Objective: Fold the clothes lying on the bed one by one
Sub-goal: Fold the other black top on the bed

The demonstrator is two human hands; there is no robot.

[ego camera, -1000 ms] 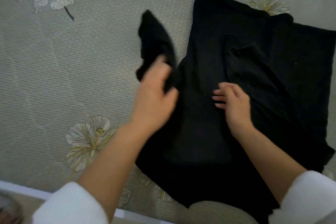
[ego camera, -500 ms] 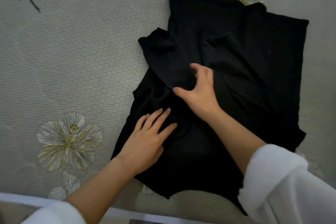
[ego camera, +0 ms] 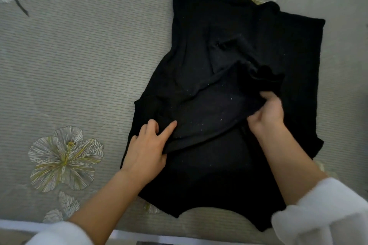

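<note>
A black knitted garment (ego camera: 229,32) lies spread on the grey bed cover, partly folded, with one sleeve laid across its middle from left to right. My left hand (ego camera: 147,149) sits at the sleeve's left end; its index finger lies straight on top and the thumb goes under the fabric edge. My right hand (ego camera: 266,113) grips the sleeve's right part, with the fingers curled into bunched fabric near the cuff (ego camera: 266,73). Both forearms come out of white sleeves.
The bed cover (ego camera: 79,65) is grey with a woven stripe and pale embroidered flowers, one large (ego camera: 63,155) at lower left. The bed's near edge (ego camera: 20,225) runs along the bottom of the view.
My right hand has carried the sleeve to the right across the garment's body. The left hand has slid to the sleeve's left end. The sleeve now lies flatter across the middle.
</note>
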